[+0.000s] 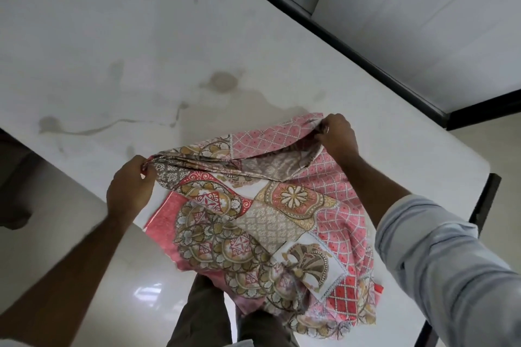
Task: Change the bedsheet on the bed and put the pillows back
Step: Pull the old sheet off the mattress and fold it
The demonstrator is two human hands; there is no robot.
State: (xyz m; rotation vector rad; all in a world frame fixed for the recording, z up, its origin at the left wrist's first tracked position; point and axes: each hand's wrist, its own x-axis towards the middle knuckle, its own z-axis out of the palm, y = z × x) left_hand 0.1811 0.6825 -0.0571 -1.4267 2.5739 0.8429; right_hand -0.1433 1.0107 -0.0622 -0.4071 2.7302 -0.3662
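1. Bare mattress in front, white with brownish stains, no sheet spread on it.
2. Pink patterned bedsheet bunched at the near corner of the mattress, part lying on it, the rest hanging down off the edge toward the legs.
3. Left hand at the left end of a gathered edge, fingers curled tight and clamped on the cloth.
4. Right hand at the right end of the same edge, fingers curled in and pinching a fold of cloth; grey sleeve pushed up the arm.
5. Held edge stretched between both hands, running from low left to high right, just above the near corner.
6. Right hand farther in over the mattress, left hand nearer the body and close to the mattress edge.
7. Most of the open mattress up and to the left, away from both hands.
8. Likely next: fling or pull the sheet that way to open it out.
9. Pillows not in view.
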